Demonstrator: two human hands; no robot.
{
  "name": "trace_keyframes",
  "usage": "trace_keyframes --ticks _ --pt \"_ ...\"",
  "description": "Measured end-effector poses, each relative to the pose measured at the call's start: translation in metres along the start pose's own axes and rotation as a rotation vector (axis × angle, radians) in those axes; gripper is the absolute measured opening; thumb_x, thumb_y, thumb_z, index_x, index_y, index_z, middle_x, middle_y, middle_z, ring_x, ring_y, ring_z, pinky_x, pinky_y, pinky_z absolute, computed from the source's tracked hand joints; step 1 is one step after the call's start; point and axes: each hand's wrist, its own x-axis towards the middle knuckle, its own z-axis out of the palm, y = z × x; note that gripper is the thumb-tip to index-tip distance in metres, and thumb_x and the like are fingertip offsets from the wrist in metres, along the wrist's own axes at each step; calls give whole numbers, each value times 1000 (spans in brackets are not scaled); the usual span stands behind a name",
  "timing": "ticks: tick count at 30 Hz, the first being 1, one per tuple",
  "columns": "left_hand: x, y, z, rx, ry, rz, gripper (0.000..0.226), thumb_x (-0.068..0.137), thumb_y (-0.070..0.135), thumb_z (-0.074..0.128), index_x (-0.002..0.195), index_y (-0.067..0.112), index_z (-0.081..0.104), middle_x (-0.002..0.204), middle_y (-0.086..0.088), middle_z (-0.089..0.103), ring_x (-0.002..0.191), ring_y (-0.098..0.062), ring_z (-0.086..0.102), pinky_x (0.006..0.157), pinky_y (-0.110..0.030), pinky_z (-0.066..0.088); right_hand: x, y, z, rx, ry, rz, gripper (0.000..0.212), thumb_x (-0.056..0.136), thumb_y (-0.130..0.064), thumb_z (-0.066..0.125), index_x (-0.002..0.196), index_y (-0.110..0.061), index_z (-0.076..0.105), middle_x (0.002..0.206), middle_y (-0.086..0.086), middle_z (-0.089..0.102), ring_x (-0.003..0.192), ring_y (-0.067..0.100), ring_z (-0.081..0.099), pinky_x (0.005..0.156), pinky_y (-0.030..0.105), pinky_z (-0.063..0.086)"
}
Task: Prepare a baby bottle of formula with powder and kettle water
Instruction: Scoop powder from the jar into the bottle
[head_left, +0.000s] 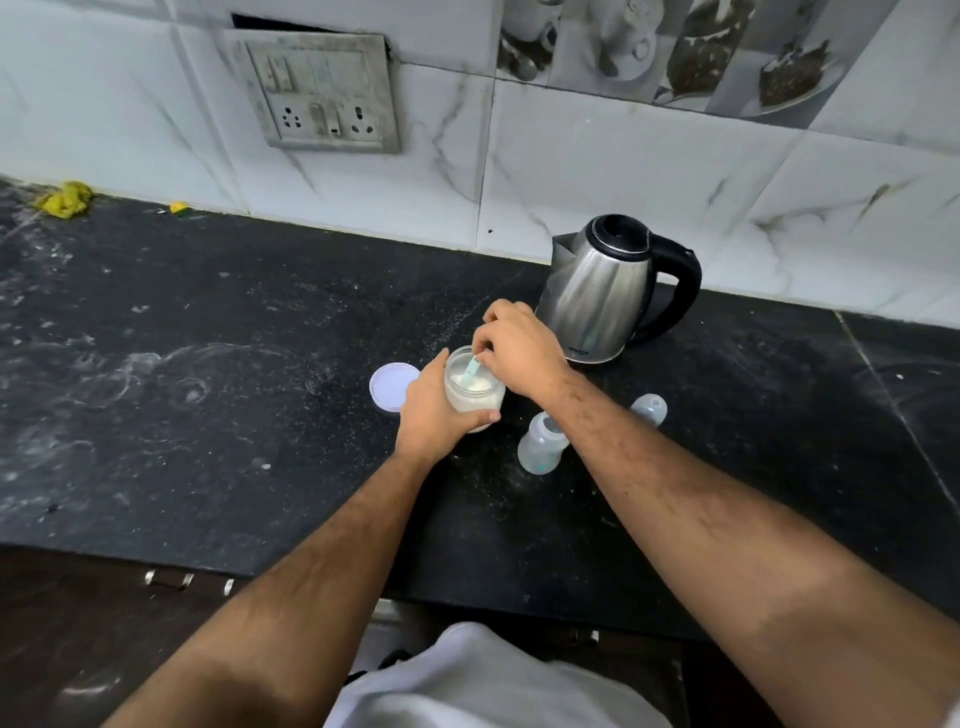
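left hand (434, 410) gripping, right hand (519, 348) pinching

Black speckled stone counter (182, 364) across the frame, white marbled wall tiles (597, 171) behind, grimy switchboard (317, 93) upper left, dark cabinet fronts (104, 623) lower left

Worktop (182, 389) is open across the whole left and lower centre of the frame; only a yellow rag (65, 197) sits at the far upper left by the wall. Clutter is bunched centre-right: lid (392, 387) just left of the jar (475, 389), kettle (608, 291) close behind it against the wall, bottle (540, 444) and cap (649, 408) to its lower right under the right forearm. Right of the kettle the worktop is open.
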Motion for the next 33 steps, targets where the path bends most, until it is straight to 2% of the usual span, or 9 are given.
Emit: trace_keyframes --ticks 2,4,7,11,21,26,30,33 --pt "0 6 -1 -63 -27 16 84 50 44 92 123 38 49 116 16 66 111 -6 62 97 -41 52 10 0 2 -94 -82 -78 18 91 -18 63 100 -27 76 135 2 51 124 24 43 92 38 46" --pt "1 7 -2 -100 -46 23 83 55 33 93 125 40 48 114 17 66 109 -5 62 98 -40 51 19 0 3 -192 -157 -142 24 91 -17 62 107 -30 76 139 3 50 127 26 41 96 42 45" --pt "2 7 -4 -107 -67 44 79 58 26 92 121 42 47 110 19 64 106 -4 62 97 -36 51 24 -5 7 -364 -220 -187 28 91 -24 61 116 -30 72 137 2 52 126 25 42 94 40 42" --pt "2 6 -5 -124 -80 52 79 60 22 92 122 41 46 110 21 63 106 -3 61 97 -32 50 21 -14 11 -526 -182 -201 24 95 -21 54 112 -18 69 124 2 59 118 25 47 86 38 39" --pt "0 5 -5 -127 -89 46 83 50 41 87 121 52 45 113 22 66 108 2 61 96 -33 51 15 -18 8 -491 -182 -107 24 93 -14 55 113 -18 67 118 3 61 115 25 52 88 37 40" --pt "2 4 -3 -110 -78 34 80 56 31 91 119 49 45 110 23 65 105 3 62 94 -33 52 11 -20 -1 -439 -140 -119 23 90 -16 57 109 -19 68 114 3 59 112 24 51 84 36 39" --pt "3 6 -4 -102 -78 29 80 60 23 91 119 48 44 106 27 62 101 7 59 93 -27 48 4 -19 -7 -439 -32 -114 22 88 -13 57 106 -16 69 114 6 55 111 27 48 83 38 41" --pt "3 7 -4 -107 -78 23 80 60 22 91 119 49 44 105 28 62 102 10 58 91 -23 47 0 -18 -9 -423 -100 -92 23 88 -9 56 107 -15 67 111 6 59 106 28 56 70 38 42"
